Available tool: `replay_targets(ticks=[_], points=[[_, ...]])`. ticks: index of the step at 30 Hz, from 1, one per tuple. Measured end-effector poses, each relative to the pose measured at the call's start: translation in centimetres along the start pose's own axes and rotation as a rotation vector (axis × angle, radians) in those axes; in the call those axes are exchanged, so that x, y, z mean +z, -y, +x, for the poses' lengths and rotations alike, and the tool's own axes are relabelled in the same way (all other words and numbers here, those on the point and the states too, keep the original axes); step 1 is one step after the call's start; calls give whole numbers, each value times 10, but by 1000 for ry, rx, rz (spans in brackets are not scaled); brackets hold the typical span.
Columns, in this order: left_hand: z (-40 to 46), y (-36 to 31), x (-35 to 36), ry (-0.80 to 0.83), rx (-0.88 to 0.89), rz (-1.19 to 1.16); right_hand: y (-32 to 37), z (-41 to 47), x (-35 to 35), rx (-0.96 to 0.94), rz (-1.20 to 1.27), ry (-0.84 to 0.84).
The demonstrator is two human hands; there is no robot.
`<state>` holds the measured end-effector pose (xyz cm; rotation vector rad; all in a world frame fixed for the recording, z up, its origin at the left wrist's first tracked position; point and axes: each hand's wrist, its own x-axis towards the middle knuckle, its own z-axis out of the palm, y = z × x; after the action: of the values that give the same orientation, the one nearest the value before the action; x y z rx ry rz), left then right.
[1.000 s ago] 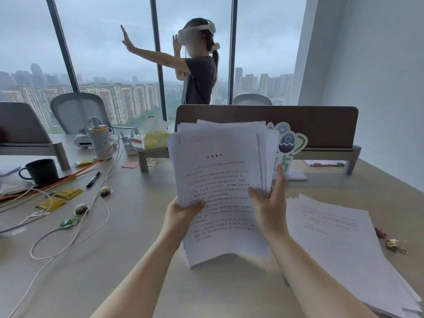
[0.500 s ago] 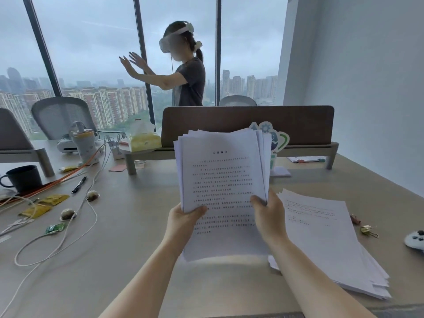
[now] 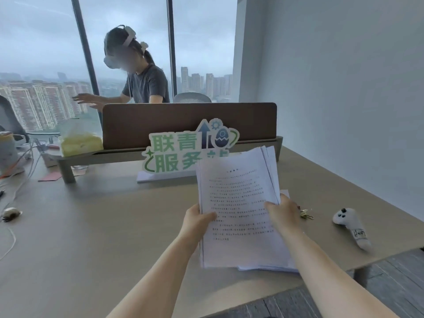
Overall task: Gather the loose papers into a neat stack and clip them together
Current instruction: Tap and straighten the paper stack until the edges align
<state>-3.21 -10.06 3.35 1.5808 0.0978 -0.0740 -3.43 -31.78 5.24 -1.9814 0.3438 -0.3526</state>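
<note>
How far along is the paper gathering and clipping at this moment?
Gathered: a sheaf of papers is off the desk, held by the left hand and right hand. In hand: squaring up, since the top edges fan out unevenly. Left: more sheets show under the sheaf at its lower edge, and the gold binder clip lies unused on the desk beside the right hand.

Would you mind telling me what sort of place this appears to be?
Most likely a high-rise shared office: a long desk with a brown divider screen, floor-to-ceiling windows over city towers, and printed papers held in both hands.
</note>
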Motion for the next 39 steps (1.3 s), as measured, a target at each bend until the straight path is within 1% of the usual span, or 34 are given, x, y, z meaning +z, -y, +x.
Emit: replay_targets(ticks=[6,9,14,19,24,34,39], points=[[14,11,42,1,-54,16,-22,19,-27,52,-34,-1],[26,21,53,-12,-82,114,-39,30,-31,108,-99,-2],[34,29,65,-43,-75,230,-72,48,-28,204,-284,16],[33,33,71,-88,-30,347,-73,52,-28,262,-341,27],[35,32,71,-106,-27,405,-52,54,-29,305,-296,120],[36,34,66,-145,-35,447,-22,39,-48,467,18,157],[35,36,66,-153,-8,464,-32,52,-42,530,-12,198]])
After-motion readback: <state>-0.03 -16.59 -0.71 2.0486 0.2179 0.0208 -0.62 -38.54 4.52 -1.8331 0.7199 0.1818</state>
